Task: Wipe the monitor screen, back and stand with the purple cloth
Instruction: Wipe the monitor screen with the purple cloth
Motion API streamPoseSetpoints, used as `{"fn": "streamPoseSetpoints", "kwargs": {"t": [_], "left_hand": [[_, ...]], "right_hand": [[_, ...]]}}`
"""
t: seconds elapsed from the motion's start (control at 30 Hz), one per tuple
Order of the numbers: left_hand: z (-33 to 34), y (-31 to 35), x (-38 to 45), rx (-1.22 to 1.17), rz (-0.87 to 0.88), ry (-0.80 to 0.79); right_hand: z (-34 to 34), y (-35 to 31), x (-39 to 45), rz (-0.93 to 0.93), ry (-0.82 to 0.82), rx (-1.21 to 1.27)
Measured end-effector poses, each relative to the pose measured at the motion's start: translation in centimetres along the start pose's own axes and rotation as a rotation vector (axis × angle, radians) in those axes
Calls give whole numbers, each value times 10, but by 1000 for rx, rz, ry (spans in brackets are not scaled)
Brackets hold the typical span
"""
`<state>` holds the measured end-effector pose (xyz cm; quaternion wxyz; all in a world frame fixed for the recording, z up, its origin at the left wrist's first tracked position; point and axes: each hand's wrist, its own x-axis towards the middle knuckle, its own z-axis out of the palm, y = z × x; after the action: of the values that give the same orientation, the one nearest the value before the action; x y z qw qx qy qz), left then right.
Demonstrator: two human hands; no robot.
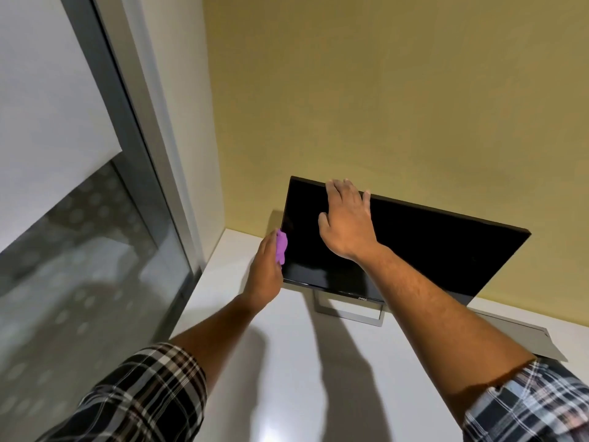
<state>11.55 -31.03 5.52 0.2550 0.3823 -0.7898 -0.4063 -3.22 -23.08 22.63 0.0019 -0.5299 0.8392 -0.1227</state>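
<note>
Two bare hands were seen at the monitor [430,247], a thin flat panel with a glossy black screen on a grey rectangular open-frame stand [350,314]. The soft, crumpled purple cloth [281,247] was pressed to the monitor's left edge by the left hand [264,272], fingers closed on it. The right hand [345,218] lay on the monitor's top edge, fingers hooked over it. Beneath the monitor, a smooth white worktop [287,378] was visible.
</note>
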Motion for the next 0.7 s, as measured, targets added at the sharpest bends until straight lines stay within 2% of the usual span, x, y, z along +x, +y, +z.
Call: {"fn": "streamPoseSetpoints", "kwargs": {"t": [0.13, 0.23, 0.27, 0.3, 0.37, 0.43, 0.53, 0.7], "left_hand": [[2, -26, -24, -25, -130, -150], [-13, -49, -34, 222, -286, -457], [-18, -53, -38, 228, -332, -477], [-20, -55, -40, 175, -370, -424], [-23, -42, -40, -119, -438, -219], [-26, -16, -33, -386, -382, -37], [-18, 10, -12, -299, -221, 83], [13, -2, -10, -125, -185, 7]], "right_hand": [[1, 0, -2, -9, -6, -3], [1, 2, -6, -16, -19, -3], [1, 2, -7, -20, -24, -1], [0, 3, -7, -26, -28, 0], [-2, 4, -7, -31, -31, 4], [-3, 3, -7, -32, -33, 9], [-3, 2, -7, -27, -32, 19], [-1, 3, -6, -31, -27, 16]]}}
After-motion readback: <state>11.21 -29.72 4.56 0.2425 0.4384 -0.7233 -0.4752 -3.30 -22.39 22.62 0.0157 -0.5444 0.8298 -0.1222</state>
